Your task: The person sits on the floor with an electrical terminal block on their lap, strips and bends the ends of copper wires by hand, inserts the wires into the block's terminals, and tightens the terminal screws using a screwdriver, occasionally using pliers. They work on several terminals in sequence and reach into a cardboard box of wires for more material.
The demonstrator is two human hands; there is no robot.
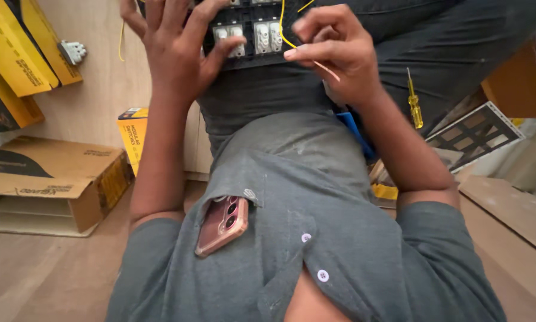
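Currently, left hand [175, 50] spread, thumb pressing black switch plate [250, 36] resting on lap. Right hand [333, 50] pinching thin yellow wire [287, 37] over plate. Yellow screwdriver [414, 101] beside right forearm.

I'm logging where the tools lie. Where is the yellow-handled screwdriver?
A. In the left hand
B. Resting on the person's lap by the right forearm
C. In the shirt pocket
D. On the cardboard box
B: the yellow-handled screwdriver lies on the dark trousers beside the right forearm, in neither hand.
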